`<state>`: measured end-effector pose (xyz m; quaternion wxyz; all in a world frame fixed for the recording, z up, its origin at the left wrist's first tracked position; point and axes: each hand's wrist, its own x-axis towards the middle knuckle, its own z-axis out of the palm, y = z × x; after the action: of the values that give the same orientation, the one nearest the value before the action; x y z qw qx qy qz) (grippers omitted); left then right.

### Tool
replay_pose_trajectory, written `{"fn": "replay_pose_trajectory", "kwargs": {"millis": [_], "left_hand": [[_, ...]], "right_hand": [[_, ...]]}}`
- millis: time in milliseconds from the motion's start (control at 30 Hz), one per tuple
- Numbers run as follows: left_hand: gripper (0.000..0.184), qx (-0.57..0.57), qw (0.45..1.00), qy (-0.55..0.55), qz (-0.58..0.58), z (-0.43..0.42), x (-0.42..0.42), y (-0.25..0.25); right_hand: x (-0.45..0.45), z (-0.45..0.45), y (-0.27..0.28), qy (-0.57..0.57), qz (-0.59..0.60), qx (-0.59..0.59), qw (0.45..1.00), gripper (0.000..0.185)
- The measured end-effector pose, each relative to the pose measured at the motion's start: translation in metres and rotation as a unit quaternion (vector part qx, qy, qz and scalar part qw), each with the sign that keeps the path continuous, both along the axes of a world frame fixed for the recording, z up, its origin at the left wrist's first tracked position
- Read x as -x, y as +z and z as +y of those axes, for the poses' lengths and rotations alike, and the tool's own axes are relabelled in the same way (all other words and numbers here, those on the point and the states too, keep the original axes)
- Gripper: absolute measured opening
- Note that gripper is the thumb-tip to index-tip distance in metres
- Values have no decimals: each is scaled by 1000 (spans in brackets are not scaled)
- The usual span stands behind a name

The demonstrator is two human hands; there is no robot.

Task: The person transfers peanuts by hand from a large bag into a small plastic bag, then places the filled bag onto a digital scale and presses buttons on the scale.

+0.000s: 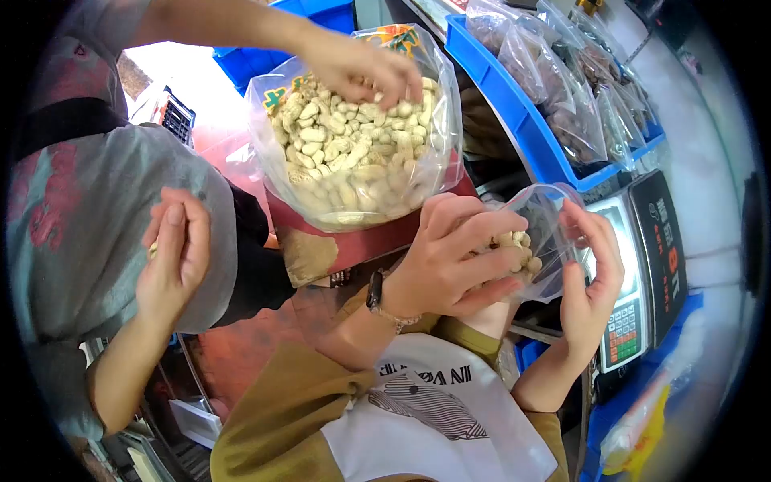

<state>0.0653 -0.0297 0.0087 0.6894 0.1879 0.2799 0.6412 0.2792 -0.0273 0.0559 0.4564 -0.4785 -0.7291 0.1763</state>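
My left hand (458, 261), with a dark watch at its wrist, is closed around a handful of shelled-on peanuts (526, 255) at the mouth of a clear plastic bag (550, 213). My right hand (594, 277) grips the far side of that bag's rim, thumb and fingers curled on the film. Part of the handful is hidden behind my left fingers. Beyond my hands stands a large clear bag (277, 173), open at the top and filled with peanuts in their shells (349, 136).
A co-worker's hand (369, 76) reaches into the large bag; their other hand (177, 249) holds something small. The large bag rests on a red surface (345, 249). A blue tray (514, 104) with bagged goods and a scale (630, 329) stand to the right.
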Motion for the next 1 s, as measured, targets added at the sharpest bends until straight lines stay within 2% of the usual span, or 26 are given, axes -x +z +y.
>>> {"fn": "replay_pose_trajectory", "kwargs": {"millis": [67, 200, 267, 333, 433, 533, 600, 700, 800, 833, 933, 1000], "left_hand": [[11, -6, 990, 36, -138, 8, -9, -5], [9, -16, 994, 24, -105, 8, -20, -8], [8, -18, 994, 23, -101, 9, -25, -7], [8, -9, 993, 24, -119, 6, -23, -4], [7, 34, 977, 21, -210, -7, 8, 11], [7, 82, 938, 35, -336, -27, 60, 34], [7, 106, 907, 56, -404, -41, 95, 49], [8, 134, 861, 92, -482, -58, 136, 68], [9, 146, 823, 128, -535, -66, 161, 82], [10, 145, 819, 134, -538, -67, 164, 85], [12, 136, 829, 131, -526, -70, 166, 86], [13, 132, 841, 125, -509, -71, 168, 87]], "right_hand": [[-3, 1, 5, 7, -17, 20, 1000, 48], [-1, 9, 27, 29, -104, -2, 994, 36], [5, 16, 49, 9, -188, -76, 979, 27], [23, 24, 68, 8, -179, -97, 979, 26], [55, 59, 84, 210, -206, -80, 952, 26], [96, 95, 70, 299, -273, -46, 913, 23], [116, 117, 55, 327, -346, -35, 879, 29], [141, 147, 31, 439, -358, 11, 824, 48], [153, 169, 13, 554, -309, 36, 772, 71], [155, 173, 18, 567, -340, 104, 743, 86], [160, 160, 9, 476, -436, 78, 760, 94], [165, 147, 2, 448, -443, 50, 775, 91]]}}
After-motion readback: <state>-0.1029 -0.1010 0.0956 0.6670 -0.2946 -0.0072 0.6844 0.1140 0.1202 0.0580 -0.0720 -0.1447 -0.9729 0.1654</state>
